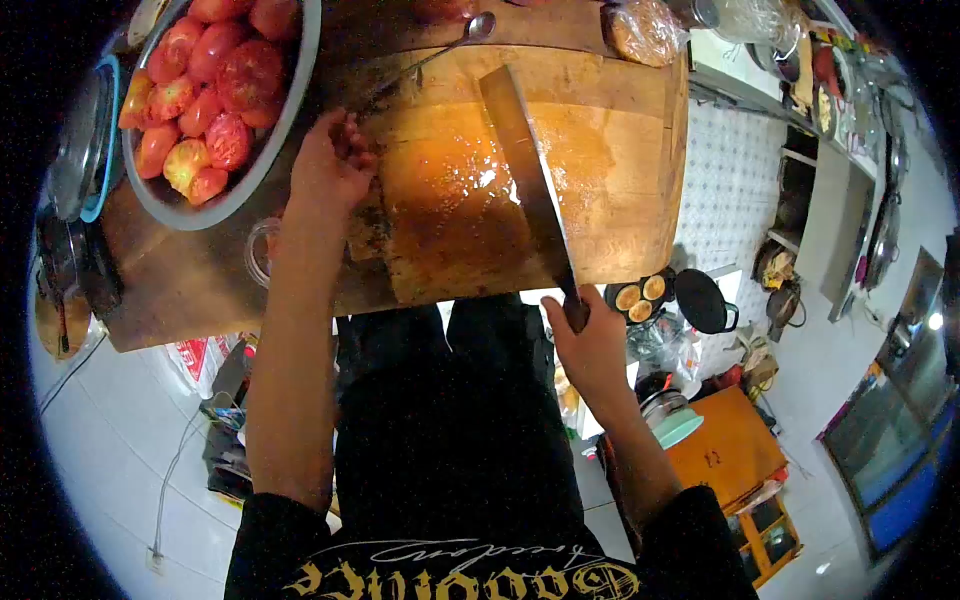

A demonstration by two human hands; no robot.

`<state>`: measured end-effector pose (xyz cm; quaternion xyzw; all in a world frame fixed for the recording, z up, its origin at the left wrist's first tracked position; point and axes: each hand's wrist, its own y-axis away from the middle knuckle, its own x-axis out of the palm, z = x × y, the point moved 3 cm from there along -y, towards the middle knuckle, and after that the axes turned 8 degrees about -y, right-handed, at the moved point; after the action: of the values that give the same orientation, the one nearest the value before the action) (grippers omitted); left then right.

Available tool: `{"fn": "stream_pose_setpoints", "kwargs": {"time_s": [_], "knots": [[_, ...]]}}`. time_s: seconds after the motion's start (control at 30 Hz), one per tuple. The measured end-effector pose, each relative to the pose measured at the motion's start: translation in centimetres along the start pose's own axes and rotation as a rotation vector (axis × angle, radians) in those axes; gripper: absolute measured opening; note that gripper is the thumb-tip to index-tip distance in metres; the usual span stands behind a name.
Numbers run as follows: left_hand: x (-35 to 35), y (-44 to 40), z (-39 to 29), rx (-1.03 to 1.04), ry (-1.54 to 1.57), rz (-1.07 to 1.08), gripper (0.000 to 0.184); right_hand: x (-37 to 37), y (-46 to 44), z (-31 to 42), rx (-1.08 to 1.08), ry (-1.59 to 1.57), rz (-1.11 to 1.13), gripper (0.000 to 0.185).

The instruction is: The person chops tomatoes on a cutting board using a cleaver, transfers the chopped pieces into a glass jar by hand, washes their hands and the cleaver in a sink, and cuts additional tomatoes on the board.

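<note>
My right hand (pixel 592 338) is wrapped round the dark handle of a large kitchen knife (pixel 538 185). Its broad blade points away from me over a wooden cutting board (pixel 625 150), where wet drops glisten. At the board's left side is my left hand (pixel 335 160), fingers loosely curled and apart, with nothing visible in them. Just beyond those fingers lies a metal spoon (pixel 480 27), its handle slanting toward the hand. Left of this hand stands a large grey basin (pixel 250 205) full of red tomatoes (pixel 228 140), some showing cut faces.
A clear glass rim (pixel 262 250) shows beside my left forearm on the wooden table (pixel 165 285). At the far edge sits a plastic-wrapped bundle (pixel 645 35). Below on the right are a pan with round cakes (pixel 640 295), a black pan (pixel 705 300) and an orange cabinet (pixel 725 445).
</note>
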<state>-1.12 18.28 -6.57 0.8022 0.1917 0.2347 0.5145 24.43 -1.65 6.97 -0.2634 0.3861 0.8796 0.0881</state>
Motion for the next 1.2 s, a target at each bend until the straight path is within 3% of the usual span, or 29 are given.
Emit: {"fn": "stream_pose_setpoints", "kwargs": {"time_s": [0.13, 0.27, 0.33, 0.4, 0.47, 0.5, 0.57, 0.67, 0.83, 1.0, 1.1, 1.17, 1.2], "knots": [[0.1, 1.5, 0.2, -0.1, -0.2, -0.065, 0.022, 1.7, 0.8, 0.1, -0.007, -0.061, 0.163, 0.032], [-1.0, 5.7, 0.3, -0.08, -0.128, -0.02, 0.026, 6.0, 1.0, 0.0, 0.046, -0.152, 0.35, 0.039], [-2.3, 10.3, 0.6, 0.347, -0.387, -0.176, 0.03, 8.2, 1.0, -0.1, 0.042, -0.216, 0.382, 0.039], [-2.9, 15.2, 2.0, 0.459, -0.995, -0.326, 0.03, 9.8, 0.5, -0.1, 0.092, -0.277, 0.454, 0.039], [-6.2, 15.8, 6.1, 0.563, -1.284, -0.252, 0.028, 11.0, 0.4, -1.2, 0.052, -0.263, 0.407, 0.039], [-7.3, 15.6, 7.4, 0.571, -1.285, -0.254, 0.028, 11.3, 0.2, -1.6, 0.017, -0.243, 0.361, 0.039], [-7.3, 15.6, 9.5, 1.052, -1.885, -0.125, 0.037, 11.2, -0.1, -1.7, -0.01, -0.263, 0.305, 0.037], [-7.8, 14.9, 10.5, 1.024, -1.981, -0.073, 0.049, 10.1, -0.2, -2.5, 0.037, -0.322, 0.228, 0.034], [-8.0, 14.9, 10.4, 0.994, -2.027, -0.098, 0.049, 7.3, -2.0, -5.2, 0.115, -0.278, 0.076, 0.032], [-8.1, 14.5, 10.8, 0.988, -1.983, -0.1, 0.051, 3.5, -3.7, -4.3, 0.197, -0.494, 0.213, 0.03], [-8.4, 14.3, 11.3, 0.926, -1.911, -0.112, 0.052, 1.6, -3.6, -3.2, 0.069, -0.278, 0.339, 0.034], [-8.4, 14.5, 11.3, 0.957, -1.924, -0.104, 0.052, 0.9, -2.9, -2.2, -0.132, -0.054, 0.428, 0.04], [-8.6, 14.5, 11.5, 0.952, -1.915, -0.101, 0.052, 0.5, -2.8, -1.9, -0.015, -0.028, 0.556, 0.044]]}}
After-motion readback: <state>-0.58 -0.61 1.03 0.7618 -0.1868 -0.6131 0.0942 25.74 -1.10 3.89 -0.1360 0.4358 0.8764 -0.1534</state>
